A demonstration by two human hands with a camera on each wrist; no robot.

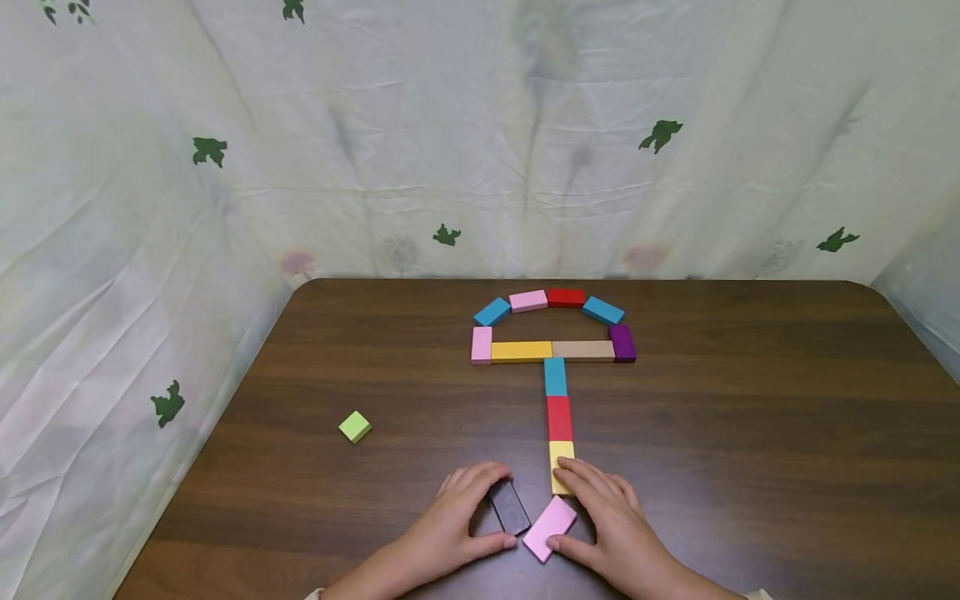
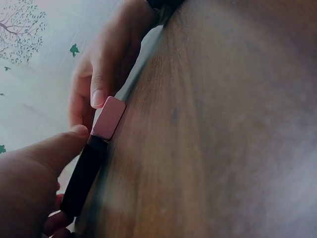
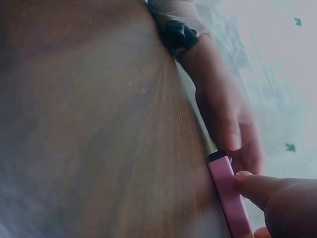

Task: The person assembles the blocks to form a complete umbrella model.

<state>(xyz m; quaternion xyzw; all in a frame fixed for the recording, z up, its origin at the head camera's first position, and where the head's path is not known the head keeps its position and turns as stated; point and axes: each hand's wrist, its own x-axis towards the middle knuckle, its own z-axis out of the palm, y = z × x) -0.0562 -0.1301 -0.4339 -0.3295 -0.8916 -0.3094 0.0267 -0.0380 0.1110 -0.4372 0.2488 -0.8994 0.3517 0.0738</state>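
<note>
Near the front of the table, my left hand holds a black rectangular block between thumb and fingertips at its two ends. One corner of it meets a tilted pink block. My right hand has its thumb on that pink block, while its fingertips lie over the yellow block just beyond. The yellow block ends a straight column with a red block and a blue block. In the right wrist view, the thumb presses the pink block's side; its fingers are mostly hidden.
Beyond the column, several coloured blocks form a dome, its base a yellow-orange block and a tan block. Off to the left lies a lime green block. A patterned cloth hangs behind the wooden table.
</note>
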